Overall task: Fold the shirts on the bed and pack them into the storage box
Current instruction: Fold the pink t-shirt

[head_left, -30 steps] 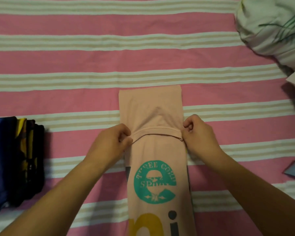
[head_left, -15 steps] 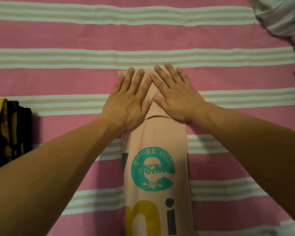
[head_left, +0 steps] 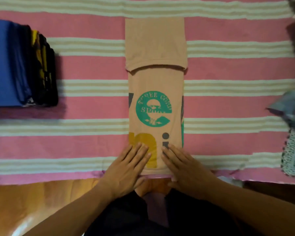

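**Pressing the shirt's near end flat**

Lying in a long narrow strip down the centre of the frame, the peach shirt (head_left: 156, 86) rests on the striped bed (head_left: 75, 150), its far end folded back over itself near the top. A green round print sits mid-strip, with yellow and grey lettering below it.

Both hands lie at the strip's lower end, by the bed's near edge. The left hand (head_left: 126, 171) rests flat on the shirt's lower left corner, fingers straight and close together. The right hand (head_left: 184, 169) lies flat on the lower right corner, fingers likewise extended; neither pinches the cloth.

At the left edge sits a pile (head_left: 22, 65) of folded clothes, blue uppermost, dark and yellow beside it. Crumpled fabric (head_left: 293, 133), blurred, shows at the right edge.
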Demonstrator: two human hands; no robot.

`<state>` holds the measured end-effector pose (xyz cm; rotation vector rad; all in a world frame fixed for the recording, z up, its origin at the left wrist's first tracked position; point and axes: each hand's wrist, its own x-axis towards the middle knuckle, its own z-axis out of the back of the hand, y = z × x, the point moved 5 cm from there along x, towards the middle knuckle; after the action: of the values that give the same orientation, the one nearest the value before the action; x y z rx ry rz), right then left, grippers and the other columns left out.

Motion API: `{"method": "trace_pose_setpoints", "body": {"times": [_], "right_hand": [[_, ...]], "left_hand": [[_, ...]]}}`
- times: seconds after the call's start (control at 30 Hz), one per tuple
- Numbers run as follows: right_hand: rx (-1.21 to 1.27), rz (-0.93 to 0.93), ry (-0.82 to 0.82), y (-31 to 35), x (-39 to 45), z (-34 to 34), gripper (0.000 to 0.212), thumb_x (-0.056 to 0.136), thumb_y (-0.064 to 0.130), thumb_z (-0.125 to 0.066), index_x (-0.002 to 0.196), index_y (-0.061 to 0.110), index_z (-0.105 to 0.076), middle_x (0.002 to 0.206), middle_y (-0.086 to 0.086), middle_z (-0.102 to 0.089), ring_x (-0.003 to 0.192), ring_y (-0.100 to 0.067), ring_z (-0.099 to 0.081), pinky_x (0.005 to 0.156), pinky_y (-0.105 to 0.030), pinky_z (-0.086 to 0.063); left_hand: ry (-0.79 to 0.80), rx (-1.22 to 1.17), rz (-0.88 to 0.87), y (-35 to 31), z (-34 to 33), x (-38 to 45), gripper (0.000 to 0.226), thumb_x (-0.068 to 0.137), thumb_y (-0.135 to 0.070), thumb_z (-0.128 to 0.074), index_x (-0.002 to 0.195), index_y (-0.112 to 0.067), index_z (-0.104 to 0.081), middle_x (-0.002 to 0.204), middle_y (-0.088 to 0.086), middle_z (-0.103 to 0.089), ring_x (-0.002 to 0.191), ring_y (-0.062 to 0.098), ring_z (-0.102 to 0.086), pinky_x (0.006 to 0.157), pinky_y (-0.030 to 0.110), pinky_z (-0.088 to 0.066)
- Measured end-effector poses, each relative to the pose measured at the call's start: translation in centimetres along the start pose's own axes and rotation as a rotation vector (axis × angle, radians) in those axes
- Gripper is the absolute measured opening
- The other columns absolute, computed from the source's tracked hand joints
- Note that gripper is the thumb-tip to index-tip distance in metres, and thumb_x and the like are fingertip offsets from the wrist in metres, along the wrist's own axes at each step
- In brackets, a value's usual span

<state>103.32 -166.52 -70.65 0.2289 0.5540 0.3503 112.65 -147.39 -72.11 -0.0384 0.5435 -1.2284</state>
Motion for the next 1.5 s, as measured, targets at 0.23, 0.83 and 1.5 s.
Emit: {"method": "trace_pose_setpoints", "body": {"times": [0.23,0.83,1.5], "right_hand": [[-0.115,-0.027,-0.036,1.2,-0.4,-0.9,0.052,0.102,0.017,-0.026,0.151,0.000,-0.033,0.149,-0.023,-0.042,0.136,-0.044,-0.040,0.119,-0.055,-0.030],[0.605,-0.592,-0.338,-5.1,-0.3,9.9,0.020,0.096,0.021,-0.058,0.113,0.022,-0.069,0.109,0.003,-0.070,0.094,-0.014,-0.060,0.079,-0.025,-0.041],[-0.165,-0.189,-0.098,-0.6,3.1,1.1,0.059,0.096,0.015,-0.031,0.154,0.003,-0.033,0.158,-0.022,-0.033,0.145,-0.042,-0.031,0.120,-0.053,-0.023]], "left_hand": [[-0.173,0.123,-0.101,-0.5,1.1,-0.4,0.035,0.096,-0.011,-0.049,0.130,-0.005,-0.056,0.122,0.018,-0.059,0.110,0.038,-0.057,0.099,0.047,-0.047],[-0.259,-1.151,0.854,3.3,9.9,-0.5,0.006,0.099,-0.024,-0.061,0.102,-0.023,-0.065,0.094,-0.008,-0.071,0.085,0.004,-0.067,0.070,0.026,-0.057],[-0.039,0.210,0.096,-0.6,3.1,3.9,0.047,0.093,-0.012,-0.043,0.139,-0.002,-0.045,0.135,0.025,-0.050,0.125,0.046,-0.048,0.104,0.058,-0.043]]}}
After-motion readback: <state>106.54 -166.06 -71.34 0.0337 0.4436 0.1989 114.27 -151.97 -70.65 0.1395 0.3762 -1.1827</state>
